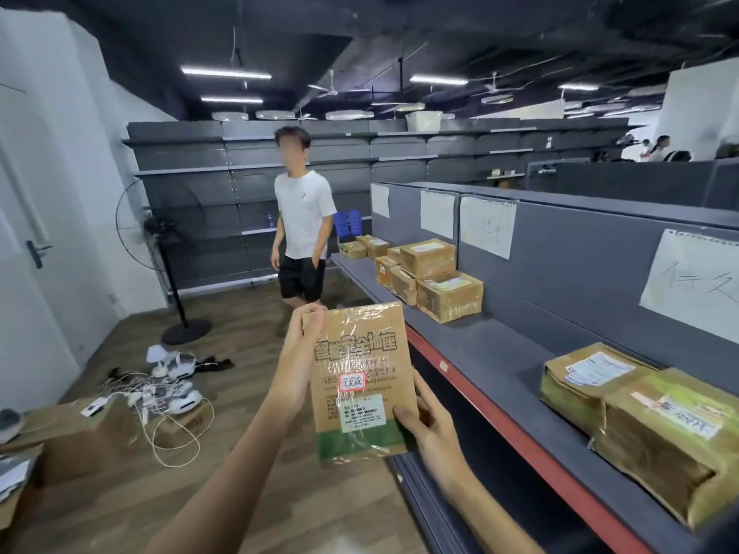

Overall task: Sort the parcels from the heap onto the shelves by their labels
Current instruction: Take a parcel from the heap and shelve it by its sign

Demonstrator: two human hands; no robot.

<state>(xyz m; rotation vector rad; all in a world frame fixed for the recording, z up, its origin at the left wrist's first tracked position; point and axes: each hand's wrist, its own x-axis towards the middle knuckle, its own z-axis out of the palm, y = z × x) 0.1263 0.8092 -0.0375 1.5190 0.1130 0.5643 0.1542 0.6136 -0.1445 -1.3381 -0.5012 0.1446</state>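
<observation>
Both hands are holding one flat brown parcel (362, 379) upright in front of the shelf (500, 353): the left hand (302, 333) is pinching its top left corner, the right hand (424, 423) is gripping its lower right edge, thumb on the front. Taped boxes (436, 277) are sitting further along the shelf, two more (640, 417) nearer, under paper signs (486, 227). A person in a white shirt (304, 221) is standing beyond

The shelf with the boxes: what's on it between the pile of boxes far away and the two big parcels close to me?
Nothing: the head view shows bare grey shelf between the pile and the two parcels.
</observation>
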